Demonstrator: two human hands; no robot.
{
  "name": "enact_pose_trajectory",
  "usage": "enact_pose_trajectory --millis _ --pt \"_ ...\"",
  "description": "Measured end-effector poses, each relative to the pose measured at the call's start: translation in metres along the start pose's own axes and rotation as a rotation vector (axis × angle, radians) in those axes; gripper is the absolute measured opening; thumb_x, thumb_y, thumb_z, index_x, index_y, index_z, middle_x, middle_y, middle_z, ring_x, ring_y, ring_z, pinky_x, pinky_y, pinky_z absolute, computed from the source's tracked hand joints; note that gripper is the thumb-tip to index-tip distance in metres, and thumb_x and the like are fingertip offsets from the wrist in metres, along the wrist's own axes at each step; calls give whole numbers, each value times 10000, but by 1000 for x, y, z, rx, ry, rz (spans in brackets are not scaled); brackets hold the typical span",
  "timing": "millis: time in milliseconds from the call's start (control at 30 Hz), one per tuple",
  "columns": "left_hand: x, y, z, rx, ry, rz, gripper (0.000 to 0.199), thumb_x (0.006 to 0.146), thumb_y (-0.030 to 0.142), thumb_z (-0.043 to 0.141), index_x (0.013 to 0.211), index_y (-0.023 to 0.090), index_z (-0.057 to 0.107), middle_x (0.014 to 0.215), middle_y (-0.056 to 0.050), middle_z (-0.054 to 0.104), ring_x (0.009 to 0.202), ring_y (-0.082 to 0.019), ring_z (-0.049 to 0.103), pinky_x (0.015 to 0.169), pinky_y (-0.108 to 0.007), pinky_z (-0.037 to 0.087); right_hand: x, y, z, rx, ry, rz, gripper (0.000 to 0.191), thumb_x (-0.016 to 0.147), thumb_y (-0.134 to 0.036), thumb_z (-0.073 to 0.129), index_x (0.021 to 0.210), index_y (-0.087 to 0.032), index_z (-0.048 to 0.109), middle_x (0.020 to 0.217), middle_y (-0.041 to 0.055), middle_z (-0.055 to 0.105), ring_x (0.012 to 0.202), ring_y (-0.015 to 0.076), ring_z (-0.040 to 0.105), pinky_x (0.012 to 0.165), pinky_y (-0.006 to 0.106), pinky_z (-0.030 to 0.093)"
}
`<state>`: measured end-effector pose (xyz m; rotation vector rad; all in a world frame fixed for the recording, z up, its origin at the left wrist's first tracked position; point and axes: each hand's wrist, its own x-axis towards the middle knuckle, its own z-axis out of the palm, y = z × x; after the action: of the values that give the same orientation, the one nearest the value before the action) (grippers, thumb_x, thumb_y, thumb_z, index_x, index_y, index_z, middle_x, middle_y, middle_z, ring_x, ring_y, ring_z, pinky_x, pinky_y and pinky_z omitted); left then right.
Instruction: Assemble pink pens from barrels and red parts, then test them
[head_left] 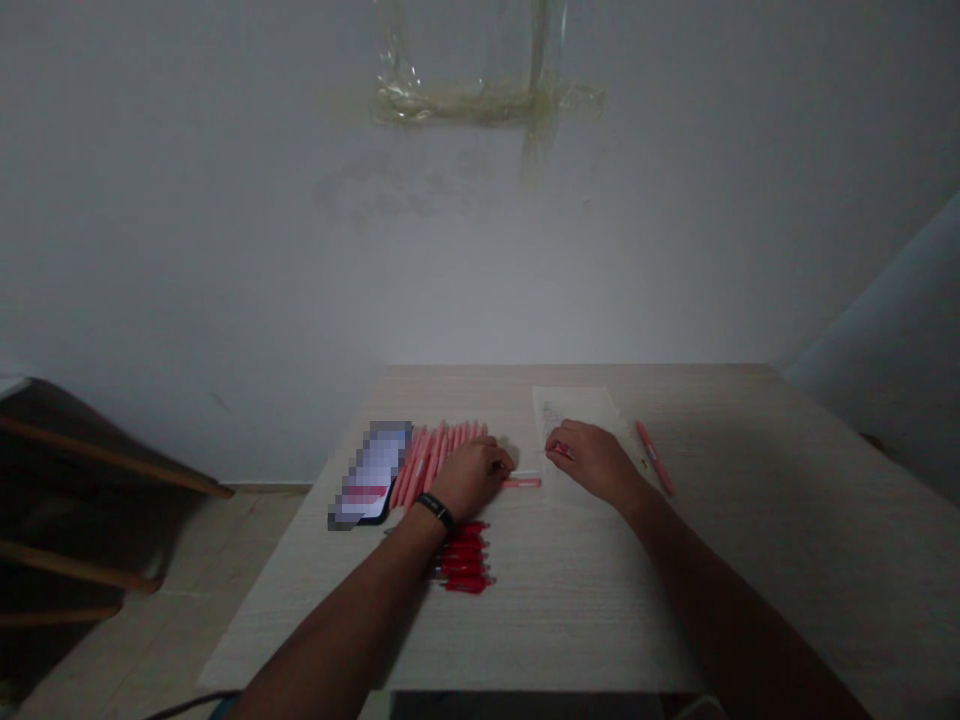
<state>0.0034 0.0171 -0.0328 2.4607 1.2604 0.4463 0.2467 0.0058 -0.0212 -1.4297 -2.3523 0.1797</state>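
Observation:
My left hand rests on the table with curled fingers, right of a row of pink pens. At its fingertips lie a short pink pen part and, just behind it, a thin whitish stick. Whether the fingers grip either is hidden. My right hand is closed over a pale, see-through sheet or bag, pinching a small pink piece. A tiny dark bit and a pink pen lie to its right. Red pens are lined up below my left wrist.
A phone with a blurred screen lies at the left of the pale wooden table. The wall behind carries clear tape. Shelves or a stool with wooden bars stand left of the table.

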Motion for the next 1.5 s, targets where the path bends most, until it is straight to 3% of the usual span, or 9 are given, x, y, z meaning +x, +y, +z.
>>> enact_pose_trajectory --millis 600,833,1500 --pt "-3 1 -13 5 72 -86 213 891 178 525 949 193 728 987 -78 712 910 -193 630 803 -284 451 16 -18 21 -51 -122 -24 117 942 -243 603 929 -206 713 929 47 678 884 168 613 789 258 396" --pt "-4 1 -16 34 127 -101 173 892 193 552 889 206 725 949 -60 717 930 -208 621 872 -320 431 22 -21 22 -77 -132 -60 131 948 -243 594 936 -205 718 930 50 673 876 169 608 780 258 390" --pt "-5 0 -18 21 71 -118 156 888 203 572 920 202 725 973 -70 716 954 -218 629 883 -335 436 20 -22 23 -94 -158 -66 113 928 -227 619 885 -212 723 890 35 667 843 163 603 755 267 375"
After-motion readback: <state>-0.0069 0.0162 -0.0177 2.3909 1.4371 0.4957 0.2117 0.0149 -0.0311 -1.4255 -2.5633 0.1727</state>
